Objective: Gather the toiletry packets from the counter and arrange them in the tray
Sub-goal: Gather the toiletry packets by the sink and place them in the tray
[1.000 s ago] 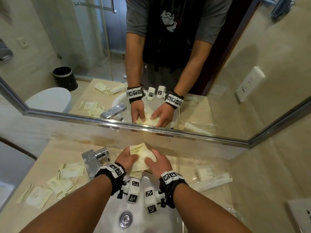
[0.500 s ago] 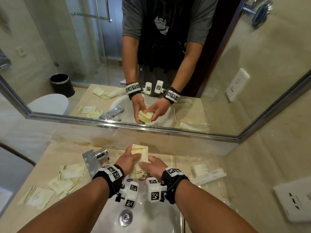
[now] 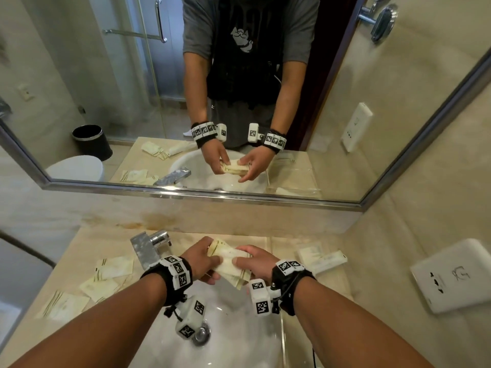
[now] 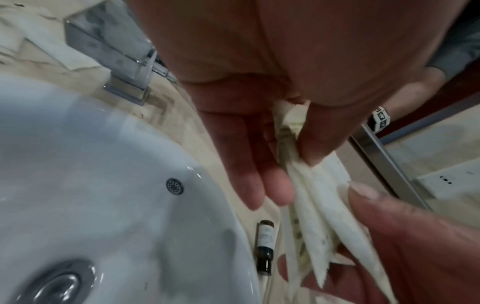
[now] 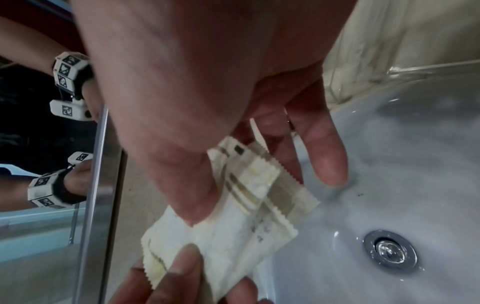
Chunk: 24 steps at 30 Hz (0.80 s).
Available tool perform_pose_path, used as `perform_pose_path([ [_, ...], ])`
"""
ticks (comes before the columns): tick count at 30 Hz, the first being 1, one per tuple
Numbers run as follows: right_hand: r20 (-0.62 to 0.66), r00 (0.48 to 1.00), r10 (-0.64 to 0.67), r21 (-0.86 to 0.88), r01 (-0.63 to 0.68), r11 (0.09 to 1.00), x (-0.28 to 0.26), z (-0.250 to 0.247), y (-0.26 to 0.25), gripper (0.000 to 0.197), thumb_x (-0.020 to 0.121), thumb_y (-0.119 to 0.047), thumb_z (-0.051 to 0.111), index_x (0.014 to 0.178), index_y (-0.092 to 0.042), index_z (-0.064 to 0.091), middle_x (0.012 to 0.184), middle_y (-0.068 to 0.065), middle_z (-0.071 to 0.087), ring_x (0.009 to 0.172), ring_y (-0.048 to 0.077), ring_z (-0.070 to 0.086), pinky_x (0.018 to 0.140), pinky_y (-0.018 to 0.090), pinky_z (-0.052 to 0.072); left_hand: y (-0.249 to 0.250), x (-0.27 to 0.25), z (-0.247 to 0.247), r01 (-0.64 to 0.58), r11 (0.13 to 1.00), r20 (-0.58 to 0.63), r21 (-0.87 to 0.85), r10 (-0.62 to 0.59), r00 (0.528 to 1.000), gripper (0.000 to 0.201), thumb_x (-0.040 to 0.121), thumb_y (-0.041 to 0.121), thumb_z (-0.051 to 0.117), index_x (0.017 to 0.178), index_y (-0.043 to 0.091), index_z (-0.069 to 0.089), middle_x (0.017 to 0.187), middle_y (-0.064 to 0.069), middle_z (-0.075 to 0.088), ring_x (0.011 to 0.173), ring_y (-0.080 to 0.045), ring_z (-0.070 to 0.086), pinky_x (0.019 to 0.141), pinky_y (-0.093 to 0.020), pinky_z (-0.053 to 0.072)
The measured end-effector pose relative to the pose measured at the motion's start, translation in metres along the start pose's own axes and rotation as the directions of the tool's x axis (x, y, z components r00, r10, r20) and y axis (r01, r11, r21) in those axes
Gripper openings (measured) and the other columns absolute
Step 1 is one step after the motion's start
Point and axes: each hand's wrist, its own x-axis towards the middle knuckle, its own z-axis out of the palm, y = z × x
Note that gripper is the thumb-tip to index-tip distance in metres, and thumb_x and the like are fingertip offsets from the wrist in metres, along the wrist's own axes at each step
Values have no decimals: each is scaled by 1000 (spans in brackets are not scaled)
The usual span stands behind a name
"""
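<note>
A stack of cream toiletry packets point(image 3: 228, 258) is held above the back rim of the sink. My left hand point(image 3: 204, 258) pinches its left end between thumb and fingers, and my right hand point(image 3: 252, 264) pinches the right end. In the left wrist view the packets point(image 4: 319, 205) show edge-on, fanned out below my left hand point(image 4: 288, 176). The right wrist view shows the striped packets point(image 5: 233, 226) under the thumb of my right hand point(image 5: 259, 191). Several loose packets point(image 3: 114, 266) lie on the counter at the left. The clear tray point(image 3: 287, 248) stands right of the sink with a few packets point(image 3: 318, 257) in it.
A chrome faucet point(image 3: 148, 248) stands just left of my hands. The white sink point(image 3: 225, 328) with its drain point(image 3: 201, 333) lies below them. A small dark bottle point(image 4: 265, 246) rests by the basin rim. A mirror covers the wall ahead, and a white wall plate point(image 3: 457, 274) is at the right.
The stack has turned from upright to lying across between the two hands, which have drawn slightly apart and a little towards me. The head view has tilted up.
</note>
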Motion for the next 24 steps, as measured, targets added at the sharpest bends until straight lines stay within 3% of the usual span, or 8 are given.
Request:
perform_pose_path([
  [2,-1,1000,18,11,-18,1000,-5,1,2,67,64,-46,73,128,-36,55,112,7,71,100,35,72,86,57,56,0,-4,8,-16,1000,-9,-8,16,1000,24,97,7,54,118,12,45,88,-20,67,60,-24,66,74,-56,59],
  [5,-42,999,-19,2,19,1000,-18,-2,4,65,80,-32,70,141,-36,48,114,4,68,85,23,73,74,41,59,-2,-11,21,-36,999,40,31,34,999,54,93,12,62,137,21,32,91,-18,68,64,-25,68,67,-49,61],
  [8,-63,996,-57,-65,53,997,-32,-9,8,59,88,-26,69,142,-37,46,116,3,65,65,12,65,57,25,51,-2,-18,31,-112,963,130,247,81,988,109,76,25,82,149,47,4,104,-7,65,71,-22,70,58,-30,58],
  [11,-56,995,-81,-72,77,994,-45,-18,14,53,87,-21,72,137,-27,54,103,2,68,62,8,64,59,28,54,2,-17,42,-220,821,184,527,142,973,128,64,38,88,149,48,-6,114,4,59,79,-18,67,67,-28,58],
  [14,-46,997,-67,-58,64,996,-57,-25,24,42,83,-16,75,123,-22,65,97,1,72,79,17,69,81,43,59,4,-11,61,-254,633,168,732,194,967,125,57,46,88,151,39,6,129,-1,51,106,-22,60,92,-34,52],
  [19,-47,996,-70,-79,66,995,-82,-40,40,35,80,-26,79,113,-25,67,95,1,72,77,15,68,76,38,58,13,-8,99,-300,398,219,867,236,947,101,57,53,79,142,26,32,151,5,17,103,-25,65,87,-38,55],
  [22,-118,992,-41,-55,34,998,-93,-51,57,46,82,-31,78,124,-25,60,103,0,71,82,15,70,74,35,61,23,-7,121,-291,293,223,911,245,944,87,60,56,74,133,21,41,133,4,37,95,-25,65,78,-40,57],
  [24,-175,984,-12,-20,9,1000,-100,-57,69,56,80,-36,76,132,-31,56,106,0,71,85,20,74,76,42,63,25,-4,132,-276,311,204,910,244,948,80,61,56,72,127,21,45,120,2,46,94,-24,64,78,-40,57],
])
